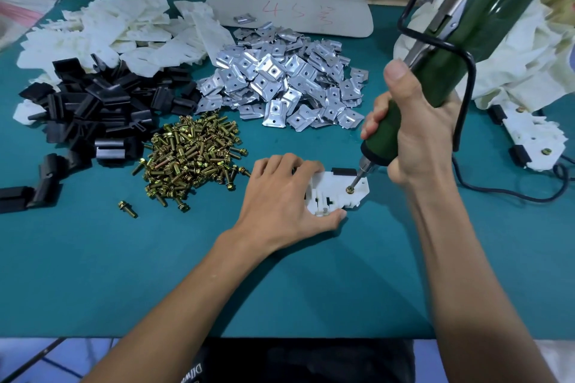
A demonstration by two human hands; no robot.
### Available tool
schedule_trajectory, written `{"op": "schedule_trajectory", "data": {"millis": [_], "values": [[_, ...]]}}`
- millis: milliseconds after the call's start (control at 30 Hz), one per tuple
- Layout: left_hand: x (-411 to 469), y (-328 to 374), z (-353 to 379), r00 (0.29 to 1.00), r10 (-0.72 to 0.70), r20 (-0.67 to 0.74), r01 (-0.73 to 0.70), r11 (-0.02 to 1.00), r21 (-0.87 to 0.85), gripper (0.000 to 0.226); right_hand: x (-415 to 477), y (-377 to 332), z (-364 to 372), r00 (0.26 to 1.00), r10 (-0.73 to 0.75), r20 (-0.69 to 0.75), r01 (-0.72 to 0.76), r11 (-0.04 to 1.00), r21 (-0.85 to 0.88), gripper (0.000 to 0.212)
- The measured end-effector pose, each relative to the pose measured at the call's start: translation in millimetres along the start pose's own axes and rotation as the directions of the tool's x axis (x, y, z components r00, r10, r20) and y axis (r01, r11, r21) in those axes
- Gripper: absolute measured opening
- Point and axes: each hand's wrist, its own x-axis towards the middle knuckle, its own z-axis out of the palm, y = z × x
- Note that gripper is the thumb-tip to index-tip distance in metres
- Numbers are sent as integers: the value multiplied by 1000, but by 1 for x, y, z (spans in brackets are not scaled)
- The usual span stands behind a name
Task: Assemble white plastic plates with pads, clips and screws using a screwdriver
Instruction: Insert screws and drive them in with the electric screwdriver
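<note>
A white plastic plate [337, 191] lies on the teal table, with a black pad [343, 170] at its far edge. My left hand [286, 196] covers the plate's left part, fingers curled over its far edge and thumb at the near edge. My right hand [413, 130] grips a green electric screwdriver [451, 50], tilted, its bit standing on a brass screw [350, 190] in the plate's right part.
Left of the plate lies a heap of brass screws [189, 155], with one loose screw [127, 209]. Silver metal clips [280, 78], black pads [93, 106] and white plates [115, 31] are piled behind. Finished plates [522, 134] lie at the right, beside the screwdriver's cable [513, 194].
</note>
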Motion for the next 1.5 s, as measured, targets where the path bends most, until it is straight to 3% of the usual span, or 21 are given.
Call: {"op": "schedule_trajectory", "data": {"millis": [467, 667, 867, 1100, 1333, 1500], "values": [[1, -1, 4, 1000, -9, -4, 9, 1000, 24, 76, -5, 2, 7, 994, -74, -75, 66, 991, -113, 10], [0, 0, 3, 1000, -5, -10, 5, 1000, 16, 76, -4, 7, 5, 995, -76, -59, 67, 986, -150, 29], [0, 0, 1, 1000, -12, 7, 12, 1000, 13, 77, -3, 10, 4, 995, -81, -56, 71, 986, -153, 30], [0, 0, 0, 1000, -16, 17, 16, 1000, 9, 78, -6, 15, 7, 993, -112, -30, 100, 956, -277, 37], [-1, 0, 1, 1000, -16, 26, 15, 1000, 20, 80, -6, 8, 7, 993, -116, -16, 109, 967, -230, 40], [-2, -1, 0, 999, -16, 32, 15, 1000, 14, 83, -3, -8, -3, 1000, -12, 27, 17, 980, -197, 18]]}}
